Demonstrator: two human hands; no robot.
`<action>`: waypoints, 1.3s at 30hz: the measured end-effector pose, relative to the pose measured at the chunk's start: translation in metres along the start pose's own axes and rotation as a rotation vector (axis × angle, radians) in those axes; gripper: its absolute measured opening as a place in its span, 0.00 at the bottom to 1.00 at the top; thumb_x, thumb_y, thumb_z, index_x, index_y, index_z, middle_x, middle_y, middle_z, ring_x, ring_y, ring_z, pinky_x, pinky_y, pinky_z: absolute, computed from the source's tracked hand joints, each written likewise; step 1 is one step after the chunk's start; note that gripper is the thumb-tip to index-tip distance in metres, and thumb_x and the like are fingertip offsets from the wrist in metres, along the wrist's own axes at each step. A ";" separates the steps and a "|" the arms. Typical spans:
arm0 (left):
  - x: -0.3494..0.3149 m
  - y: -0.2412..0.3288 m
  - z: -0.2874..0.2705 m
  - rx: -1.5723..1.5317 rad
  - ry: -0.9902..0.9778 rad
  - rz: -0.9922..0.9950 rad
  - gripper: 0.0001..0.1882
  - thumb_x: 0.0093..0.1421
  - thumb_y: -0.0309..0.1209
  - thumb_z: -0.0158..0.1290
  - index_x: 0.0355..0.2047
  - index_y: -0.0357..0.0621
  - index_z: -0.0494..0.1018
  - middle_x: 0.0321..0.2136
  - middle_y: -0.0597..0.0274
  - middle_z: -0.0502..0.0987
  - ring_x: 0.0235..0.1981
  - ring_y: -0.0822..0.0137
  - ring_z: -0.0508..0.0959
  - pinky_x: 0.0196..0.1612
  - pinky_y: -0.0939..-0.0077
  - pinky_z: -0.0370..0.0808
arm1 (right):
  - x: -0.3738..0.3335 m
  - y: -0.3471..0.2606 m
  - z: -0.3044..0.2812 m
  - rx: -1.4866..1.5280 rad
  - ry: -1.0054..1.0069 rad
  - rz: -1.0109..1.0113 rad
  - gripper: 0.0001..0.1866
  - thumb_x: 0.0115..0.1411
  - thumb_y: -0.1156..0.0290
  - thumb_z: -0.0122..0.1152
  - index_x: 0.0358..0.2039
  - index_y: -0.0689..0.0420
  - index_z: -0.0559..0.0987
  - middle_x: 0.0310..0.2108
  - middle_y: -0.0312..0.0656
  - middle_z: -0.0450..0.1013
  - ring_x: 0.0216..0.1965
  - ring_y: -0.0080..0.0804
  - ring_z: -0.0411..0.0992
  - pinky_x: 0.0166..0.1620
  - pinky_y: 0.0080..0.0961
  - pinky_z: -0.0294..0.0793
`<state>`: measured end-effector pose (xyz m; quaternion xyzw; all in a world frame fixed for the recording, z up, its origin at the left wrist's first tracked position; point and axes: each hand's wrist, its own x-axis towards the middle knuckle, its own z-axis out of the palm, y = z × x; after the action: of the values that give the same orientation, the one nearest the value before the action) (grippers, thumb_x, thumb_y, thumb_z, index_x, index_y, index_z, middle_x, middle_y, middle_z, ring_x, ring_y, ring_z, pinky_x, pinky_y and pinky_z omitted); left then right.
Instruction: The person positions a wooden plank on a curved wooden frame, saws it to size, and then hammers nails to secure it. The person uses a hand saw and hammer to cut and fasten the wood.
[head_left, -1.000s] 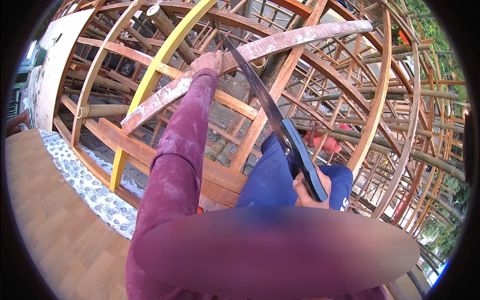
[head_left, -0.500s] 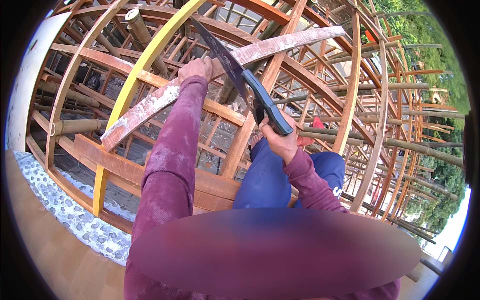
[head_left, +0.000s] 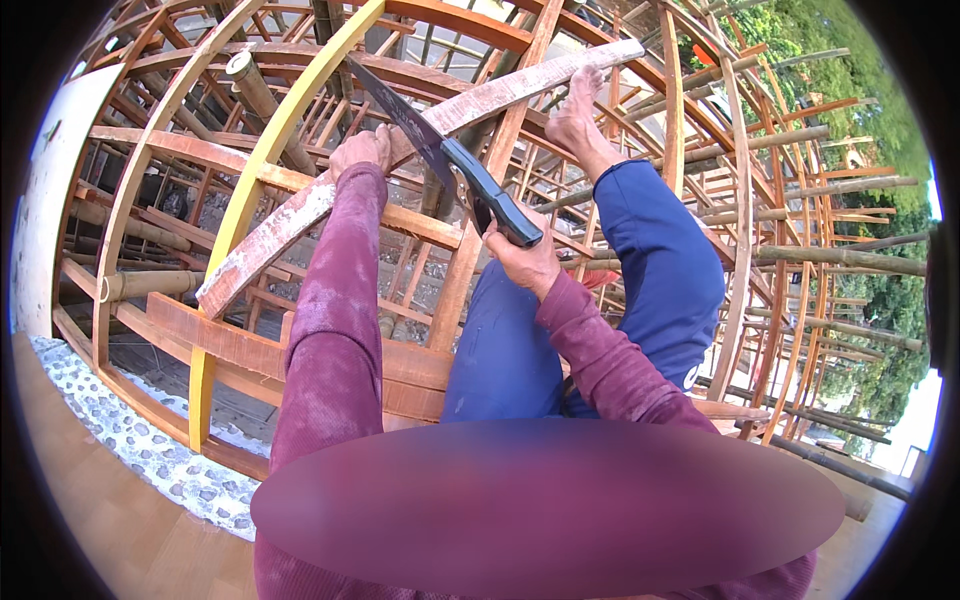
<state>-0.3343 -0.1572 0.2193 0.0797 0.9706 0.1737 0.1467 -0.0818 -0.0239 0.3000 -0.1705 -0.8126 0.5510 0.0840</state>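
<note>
A long wooden plank (head_left: 268, 240), smeared with whitish cement, lies slantwise across the timber framework. My left hand (head_left: 360, 150) is closed round it near its middle. In my right hand (head_left: 525, 258) is the dark handle of a hand saw (head_left: 408, 118). The saw blade crosses the plank just right of my left hand and points up and to the left. Whether its teeth touch the wood I cannot tell. My bare right foot (head_left: 577, 112) is up against the plank toward its far right end.
A yellow upright timber (head_left: 262, 172) stands left of my left hand. Reddish beams form an open grid with gaps below me, such as the beam (head_left: 415, 365) near my legs. Bamboo poles (head_left: 840, 258) run along the right, and a bamboo stump (head_left: 240, 68) rises far left.
My right leg has lifted, bringing the bare foot up to the plank's far part. The plank, saw and both hands appear shifted slightly left in the view; both grips stay the same.
</note>
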 end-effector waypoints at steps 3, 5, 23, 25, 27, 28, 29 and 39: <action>0.004 0.003 0.002 -0.005 -0.037 -0.003 0.35 0.67 0.56 0.30 0.46 0.44 0.81 0.46 0.46 0.80 0.51 0.49 0.79 0.56 0.56 0.71 | 0.004 0.008 -0.010 0.050 -0.032 0.031 0.10 0.49 0.74 0.59 0.33 0.62 0.75 0.22 0.37 0.68 0.25 0.25 0.67 0.32 0.25 0.69; 0.008 0.001 0.004 0.007 -0.041 -0.018 0.35 0.67 0.56 0.29 0.47 0.45 0.80 0.46 0.47 0.80 0.51 0.48 0.78 0.56 0.56 0.71 | 0.006 0.013 -0.013 0.028 -0.057 0.032 0.10 0.50 0.74 0.59 0.34 0.63 0.76 0.23 0.36 0.70 0.25 0.24 0.68 0.32 0.24 0.69; 0.029 -0.027 -0.078 0.047 0.202 -0.179 0.30 0.64 0.51 0.36 0.40 0.39 0.81 0.40 0.44 0.81 0.45 0.45 0.80 0.52 0.53 0.73 | 0.065 -0.034 -0.002 0.262 -0.175 -0.161 0.08 0.53 0.80 0.56 0.35 0.65 0.76 0.21 0.33 0.72 0.21 0.18 0.69 0.26 0.18 0.69; 0.028 -0.042 -0.089 0.059 0.207 -0.213 0.30 0.64 0.50 0.35 0.41 0.40 0.81 0.40 0.44 0.81 0.45 0.45 0.80 0.51 0.52 0.72 | 0.062 -0.039 0.005 0.245 -0.189 -0.228 0.12 0.53 0.81 0.56 0.40 0.66 0.77 0.22 0.33 0.72 0.21 0.18 0.69 0.27 0.18 0.69; 0.015 -0.063 -0.088 0.072 0.197 -0.223 0.31 0.64 0.50 0.35 0.41 0.40 0.80 0.40 0.44 0.81 0.45 0.45 0.80 0.51 0.52 0.72 | 0.056 -0.039 0.007 0.230 -0.224 -0.257 0.18 0.52 0.81 0.56 0.46 0.66 0.76 0.24 0.34 0.72 0.23 0.18 0.69 0.28 0.18 0.70; 0.006 -0.065 -0.085 0.080 0.189 -0.230 0.31 0.64 0.50 0.35 0.41 0.40 0.80 0.40 0.44 0.81 0.44 0.44 0.80 0.51 0.52 0.72 | 0.051 -0.036 0.005 0.214 -0.247 -0.249 0.22 0.52 0.81 0.57 0.50 0.65 0.74 0.25 0.35 0.73 0.24 0.18 0.70 0.30 0.18 0.70; -0.005 -0.067 -0.081 0.088 0.180 -0.237 0.31 0.64 0.50 0.34 0.41 0.40 0.80 0.40 0.44 0.81 0.44 0.44 0.80 0.51 0.51 0.72 | 0.045 -0.033 0.003 0.199 -0.270 -0.240 0.25 0.52 0.81 0.57 0.53 0.65 0.73 0.26 0.36 0.74 0.25 0.18 0.71 0.31 0.18 0.71; -0.075 -0.095 -0.038 -0.031 0.168 -0.383 0.31 0.63 0.48 0.34 0.40 0.38 0.81 0.42 0.40 0.80 0.48 0.45 0.79 0.56 0.57 0.69 | -0.003 -0.016 0.005 0.164 -0.399 -0.248 0.34 0.53 0.80 0.58 0.63 0.63 0.68 0.27 0.38 0.74 0.27 0.19 0.71 0.34 0.19 0.72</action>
<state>-0.2850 -0.2731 0.2387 -0.1231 0.9740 0.1636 0.0969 -0.0833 -0.0352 0.3129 0.0502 -0.7803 0.6234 0.0026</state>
